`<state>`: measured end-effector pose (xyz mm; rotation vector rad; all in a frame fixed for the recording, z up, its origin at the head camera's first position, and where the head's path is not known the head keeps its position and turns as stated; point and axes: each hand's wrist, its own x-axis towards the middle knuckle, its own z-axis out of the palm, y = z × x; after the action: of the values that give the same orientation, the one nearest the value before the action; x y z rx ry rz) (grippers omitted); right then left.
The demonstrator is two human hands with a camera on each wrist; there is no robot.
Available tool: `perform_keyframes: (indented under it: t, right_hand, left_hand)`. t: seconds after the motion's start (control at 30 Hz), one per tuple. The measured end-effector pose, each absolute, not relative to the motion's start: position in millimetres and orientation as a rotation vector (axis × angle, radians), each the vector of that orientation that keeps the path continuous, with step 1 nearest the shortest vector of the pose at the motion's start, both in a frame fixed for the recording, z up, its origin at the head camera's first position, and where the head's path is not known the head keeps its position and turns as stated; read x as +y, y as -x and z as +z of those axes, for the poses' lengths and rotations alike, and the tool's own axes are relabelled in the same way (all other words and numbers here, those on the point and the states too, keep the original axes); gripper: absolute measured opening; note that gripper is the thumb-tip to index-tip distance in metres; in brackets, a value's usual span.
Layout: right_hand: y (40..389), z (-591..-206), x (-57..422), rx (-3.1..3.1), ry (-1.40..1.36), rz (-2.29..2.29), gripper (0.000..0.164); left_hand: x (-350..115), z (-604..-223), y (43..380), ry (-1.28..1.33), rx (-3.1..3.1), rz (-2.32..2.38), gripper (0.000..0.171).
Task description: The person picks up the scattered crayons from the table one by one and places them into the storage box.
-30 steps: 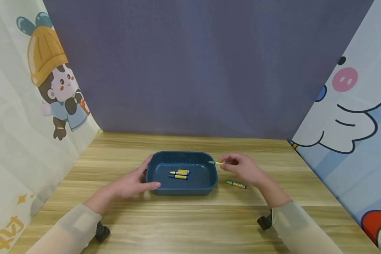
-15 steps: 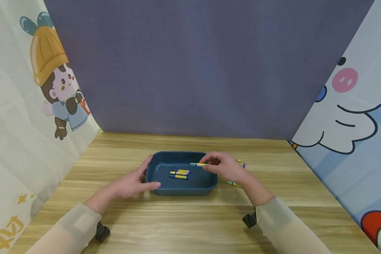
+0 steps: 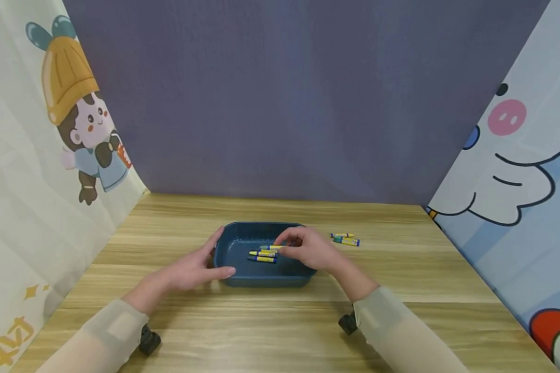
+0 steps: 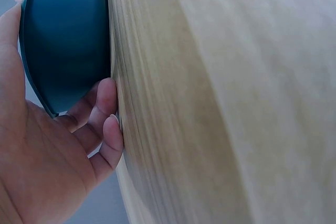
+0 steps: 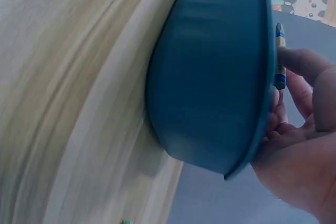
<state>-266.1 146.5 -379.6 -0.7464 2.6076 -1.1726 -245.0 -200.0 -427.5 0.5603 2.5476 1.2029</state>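
A dark blue rectangular tray sits on the table in the head view. My left hand grips its left end, thumb over the near rim; the left wrist view shows the fingers curled at the tray's side wall. Above the inside of the tray, my right hand pinches a yellow-wrapped crayon with a grey-green tip, seen also as a crayon in the right wrist view. Several crayons lie beneath it on the tray floor. My right hand covers the tray's right part.
On the wooden table, right of the tray, lie a yellow crayon and another with a green tip. A green tip shows at the right wrist view's lower edge. A dark curtain hangs behind the table.
My right hand has moved left with the crayon, from the tray's right rim to above the crayons inside. A green crayon near the tray has become hidden behind my right arm. My left hand stays put.
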Motion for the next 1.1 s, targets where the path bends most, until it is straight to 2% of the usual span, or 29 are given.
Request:
perform_keyframes:
  t: [0.43, 0.73, 1.1]
  right_hand:
    - [275.9, -389.1, 129.2, 2.63, 0.65, -1.089, 0.013]
    - [281.5, -393.9, 122.9, 2.521, 0.606, -1.054, 0.018]
    - [285.1, -403.4, 115.7, 2.574, 0.608, -0.898, 0.01]
  left_hand:
    - [-199.8, -427.7, 247.3, -0.568, 2.572, 1.18, 0.121]
    - [-199.4, -426.1, 246.6, -0.555, 2.553, 1.186, 0.121]
    - [-200.6, -428.2, 246.1, -0.526, 2.591, 1.136, 0.12]
